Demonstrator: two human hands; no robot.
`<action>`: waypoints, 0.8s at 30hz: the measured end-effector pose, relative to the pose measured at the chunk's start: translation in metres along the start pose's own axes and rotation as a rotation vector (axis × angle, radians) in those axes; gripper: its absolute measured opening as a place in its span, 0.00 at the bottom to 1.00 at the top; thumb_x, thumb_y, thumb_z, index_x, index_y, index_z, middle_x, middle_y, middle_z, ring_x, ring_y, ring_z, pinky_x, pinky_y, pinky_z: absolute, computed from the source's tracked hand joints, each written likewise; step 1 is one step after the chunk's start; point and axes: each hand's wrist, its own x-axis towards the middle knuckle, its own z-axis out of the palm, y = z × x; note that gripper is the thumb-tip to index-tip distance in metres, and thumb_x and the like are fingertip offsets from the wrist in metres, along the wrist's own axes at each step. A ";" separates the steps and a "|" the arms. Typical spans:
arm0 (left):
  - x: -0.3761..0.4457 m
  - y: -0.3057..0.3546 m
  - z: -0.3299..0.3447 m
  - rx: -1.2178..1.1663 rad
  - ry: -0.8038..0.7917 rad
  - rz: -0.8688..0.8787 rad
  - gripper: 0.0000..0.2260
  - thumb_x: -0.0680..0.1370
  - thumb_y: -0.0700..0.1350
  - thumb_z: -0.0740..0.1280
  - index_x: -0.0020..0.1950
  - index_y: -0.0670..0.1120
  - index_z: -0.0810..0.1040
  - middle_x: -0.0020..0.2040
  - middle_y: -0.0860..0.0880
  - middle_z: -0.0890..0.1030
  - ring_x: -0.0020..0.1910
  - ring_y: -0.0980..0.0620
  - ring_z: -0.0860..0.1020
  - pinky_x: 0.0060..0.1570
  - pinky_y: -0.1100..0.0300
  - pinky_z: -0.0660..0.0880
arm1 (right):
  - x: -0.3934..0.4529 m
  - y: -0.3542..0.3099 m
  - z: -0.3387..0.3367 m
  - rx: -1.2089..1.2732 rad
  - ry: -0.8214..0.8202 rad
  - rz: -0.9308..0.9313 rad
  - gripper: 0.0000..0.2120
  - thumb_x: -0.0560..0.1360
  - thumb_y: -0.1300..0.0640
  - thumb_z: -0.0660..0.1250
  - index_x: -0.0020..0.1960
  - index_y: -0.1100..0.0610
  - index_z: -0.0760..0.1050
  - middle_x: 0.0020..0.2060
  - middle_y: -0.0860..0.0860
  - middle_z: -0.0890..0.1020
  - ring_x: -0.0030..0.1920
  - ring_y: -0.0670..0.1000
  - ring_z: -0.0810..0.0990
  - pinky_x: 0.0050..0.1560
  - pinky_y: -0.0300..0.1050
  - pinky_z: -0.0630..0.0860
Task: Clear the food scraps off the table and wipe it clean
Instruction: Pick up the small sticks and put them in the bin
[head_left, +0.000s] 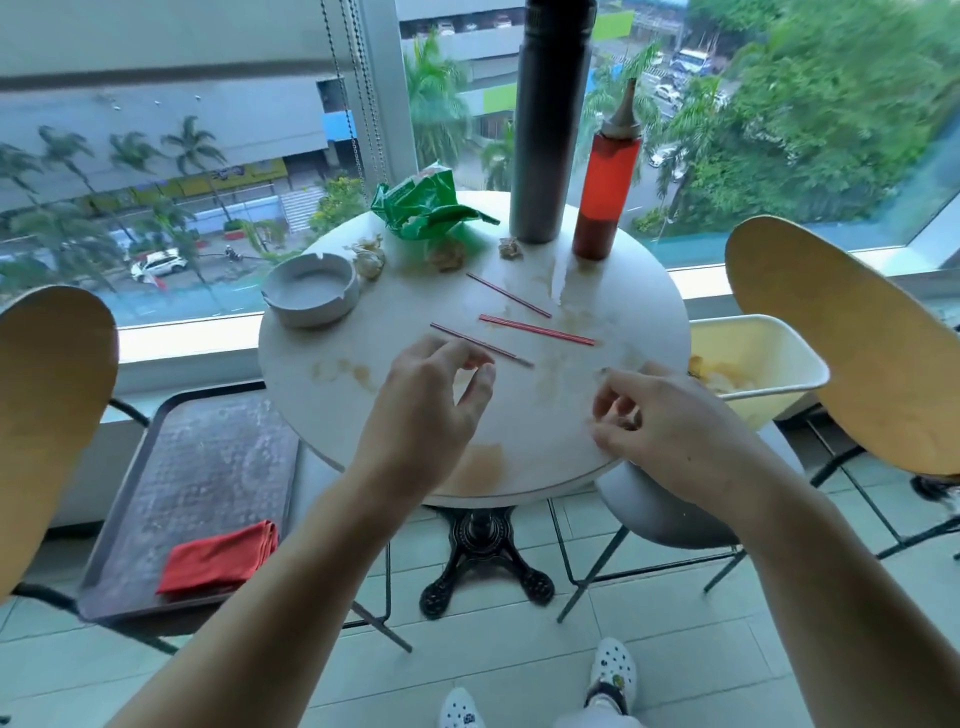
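Observation:
The round white table carries brown stains and three thin red straws. At its far side lie a crumpled green wrapper and several balled tissues. My left hand hovers over the table's middle, fingers relaxed, fingertips just short of the nearest straw. Over the table's right front edge, my right hand has loosely curled fingers with nothing visible in them. A folded red cloth lies on a dark tray at lower left.
A white ashtray, a tall dark flask and a red sauce bottle stand on the table. A cream bin with scraps sits right of the table. Wooden-backed chairs flank it; a grey stool stands below.

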 end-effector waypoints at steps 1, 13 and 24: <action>0.000 -0.002 -0.001 0.002 -0.002 -0.004 0.08 0.81 0.51 0.66 0.56 0.51 0.83 0.51 0.57 0.76 0.53 0.58 0.75 0.49 0.73 0.64 | 0.000 -0.001 0.000 0.010 0.001 -0.001 0.01 0.75 0.51 0.71 0.46 0.46 0.79 0.45 0.44 0.77 0.45 0.45 0.77 0.45 0.42 0.70; 0.020 -0.016 -0.006 0.030 0.002 -0.045 0.07 0.81 0.50 0.67 0.55 0.51 0.83 0.50 0.55 0.79 0.48 0.57 0.75 0.47 0.69 0.66 | 0.039 -0.014 -0.009 0.071 0.019 -0.077 0.09 0.76 0.60 0.64 0.50 0.48 0.81 0.44 0.45 0.77 0.44 0.46 0.77 0.40 0.37 0.70; 0.058 -0.014 0.008 0.108 -0.109 0.005 0.08 0.78 0.46 0.71 0.57 0.51 0.84 0.49 0.53 0.79 0.51 0.50 0.78 0.55 0.53 0.77 | 0.125 -0.030 0.009 0.067 0.025 -0.122 0.08 0.81 0.55 0.57 0.50 0.53 0.75 0.44 0.51 0.78 0.46 0.54 0.76 0.43 0.47 0.70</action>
